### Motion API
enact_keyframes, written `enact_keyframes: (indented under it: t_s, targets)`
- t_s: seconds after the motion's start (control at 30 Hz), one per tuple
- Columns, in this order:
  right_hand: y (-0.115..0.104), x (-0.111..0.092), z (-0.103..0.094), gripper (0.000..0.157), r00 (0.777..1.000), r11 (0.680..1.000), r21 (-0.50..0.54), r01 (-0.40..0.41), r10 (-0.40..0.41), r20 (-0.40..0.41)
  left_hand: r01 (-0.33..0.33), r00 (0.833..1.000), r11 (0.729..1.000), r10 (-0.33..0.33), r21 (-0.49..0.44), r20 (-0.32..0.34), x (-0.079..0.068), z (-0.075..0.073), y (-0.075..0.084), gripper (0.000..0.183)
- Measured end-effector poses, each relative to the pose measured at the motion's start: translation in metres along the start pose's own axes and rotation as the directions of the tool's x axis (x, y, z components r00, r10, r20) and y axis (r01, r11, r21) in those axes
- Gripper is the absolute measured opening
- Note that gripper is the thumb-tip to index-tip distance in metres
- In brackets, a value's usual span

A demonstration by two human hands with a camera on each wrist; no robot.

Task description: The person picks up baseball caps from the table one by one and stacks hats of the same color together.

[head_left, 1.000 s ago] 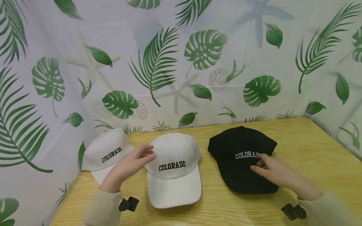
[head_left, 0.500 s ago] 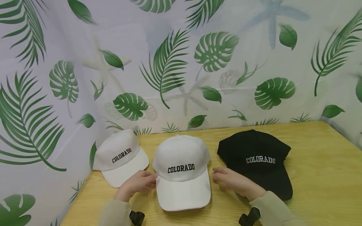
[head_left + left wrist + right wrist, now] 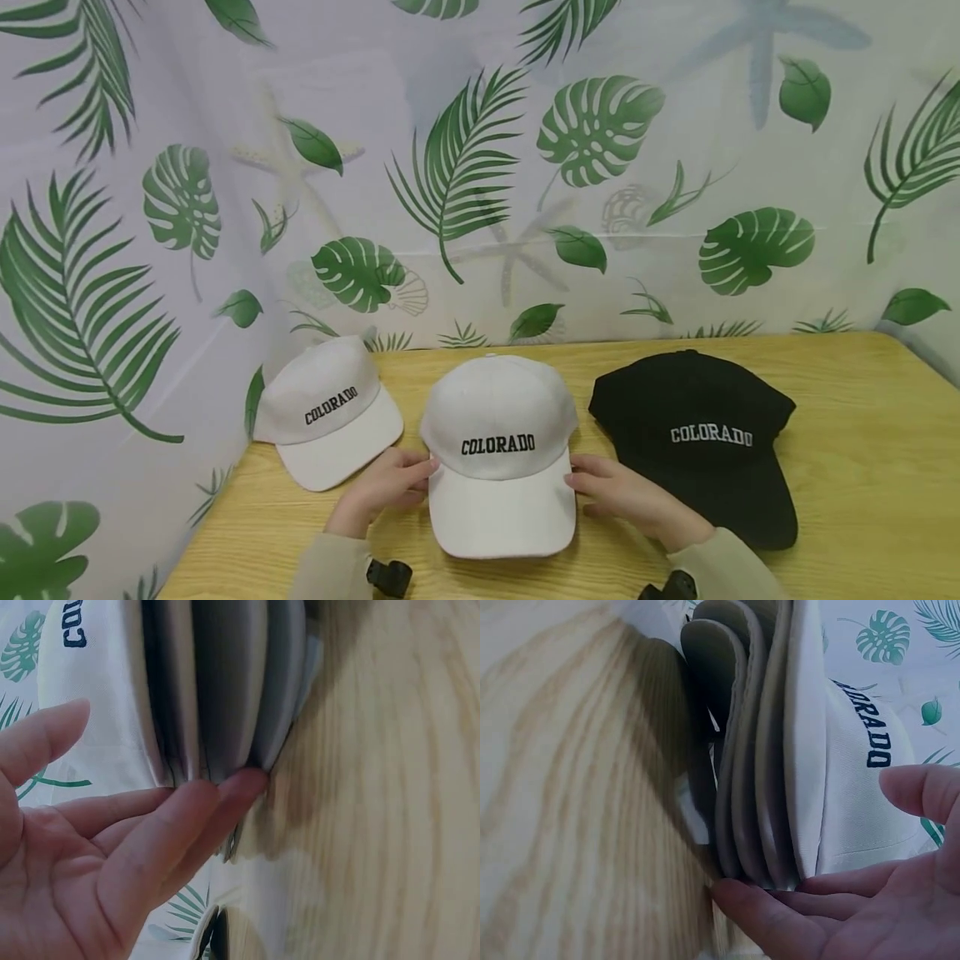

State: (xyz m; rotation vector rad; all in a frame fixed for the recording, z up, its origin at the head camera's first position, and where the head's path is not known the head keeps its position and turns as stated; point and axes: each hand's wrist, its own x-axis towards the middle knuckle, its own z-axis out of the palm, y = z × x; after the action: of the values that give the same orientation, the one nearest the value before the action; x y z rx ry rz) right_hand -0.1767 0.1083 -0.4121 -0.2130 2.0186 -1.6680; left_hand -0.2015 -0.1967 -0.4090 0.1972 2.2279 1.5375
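Note:
A stack of several nested white caps (image 3: 501, 400), lettered COLORADO in black, stands mid-table with its brims toward me. My left hand (image 3: 384, 490) touches the stack's left side where brim meets crown. Its straight fingers (image 3: 161, 847) lie against the brim edges, and the thumb stands apart from the cloth. On the opposite side my right hand (image 3: 637, 500) does the same, its extended fingers (image 3: 761, 911) at the ends of the layered brims (image 3: 772, 787). Neither hand curls round the caps in the wrist views.
Another white COLORADO cap (image 3: 326, 408) sits at the left, angled toward the stack. To the right lies a black COLORADO cap (image 3: 693, 417), close to my right forearm. A leaf-printed cloth (image 3: 480, 167) hangs behind the wooden table (image 3: 870, 467).
My right hand has left the black cap and moved left to the white stack. My left hand has come down to the stack's left side. The view has shifted slightly.

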Motion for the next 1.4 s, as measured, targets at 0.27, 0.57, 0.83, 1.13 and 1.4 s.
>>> enact_keyframes:
  t_s: [0.27, 0.57, 0.83, 1.13, 1.4]
  targets:
    - [0.000, 0.000, 0.003, 0.058, 0.999, 0.999, -0.037, 0.030, -0.029, 0.013, -0.022, 1.000, 1.000, 0.022, 0.019, 0.000, 0.001, 0.003, 0.002, 0.025]
    - [0.003, 0.001, 0.003, 0.057, 1.000, 0.999, -0.042, 0.009, -0.009, 0.002, -0.018, 0.999, 0.999, 0.020, 0.051, -0.028, -0.005, -0.010, -0.001, 0.037]
    - [0.001, 0.000, 0.001, 0.056, 1.000, 0.999, -0.048, -0.015, 0.014, -0.014, 0.084, 0.918, 0.989, -0.028, 0.125, -0.396, -0.023, -0.048, -0.011, 0.038]
    - [-0.002, 0.001, 0.002, 0.055, 0.999, 0.998, -0.058, -0.032, 0.030, -0.035, 0.236, 0.865, 0.941, -0.090, 0.241, -0.494, -0.039, -0.080, -0.025, 0.046]
    - [-0.007, -0.001, -0.002, 0.053, 1.000, 0.999, -0.041, -0.018, 0.018, 0.009, 0.330, 0.840, 0.895, -0.134, 0.300, -0.526, -0.040, -0.082, -0.030, 0.053]
